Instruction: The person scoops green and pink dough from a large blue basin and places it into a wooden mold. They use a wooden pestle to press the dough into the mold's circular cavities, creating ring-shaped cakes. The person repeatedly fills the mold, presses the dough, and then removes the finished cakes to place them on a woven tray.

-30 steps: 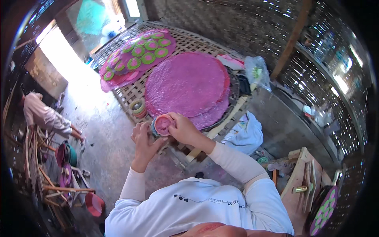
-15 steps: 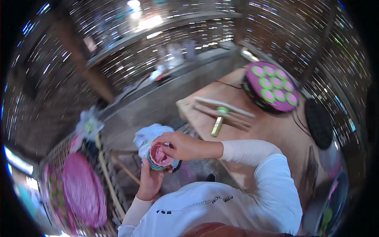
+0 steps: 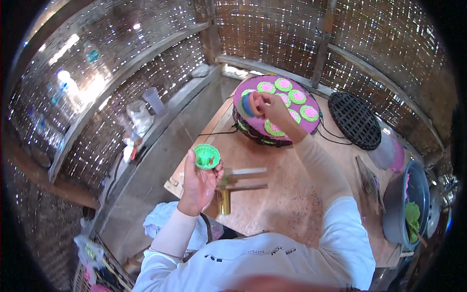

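Observation:
My left hand (image 3: 198, 190) holds a green fluted cup mould (image 3: 206, 146) upright by its side, with a reddish bit showing inside it. Farther off, my right hand (image 3: 275, 111) grips a small coloured cup mould (image 3: 247, 104), blue and orange, tipped sideways over a round purple-topped tray (image 3: 297, 85). Whether this is one cup or several nested together I cannot tell. Round green-and-pink cakes (image 3: 309, 113) lie spread on the tray, partly hidden by my right hand and forearm.
A wooden table (image 3: 287, 194) carries two wooden strips (image 3: 245, 186) and a gold cylinder (image 3: 224, 202). Beside the tray lies a black woven lid (image 3: 355, 119). A grey basin (image 3: 396, 209) with pink and green contents stands at the right. White cloth (image 3: 163, 219) hangs below my left arm.
My hands have parted. The right has moved from the pink-topped cup stack in my left hand to above the tray. My left hand has risen and now shows a green cup.

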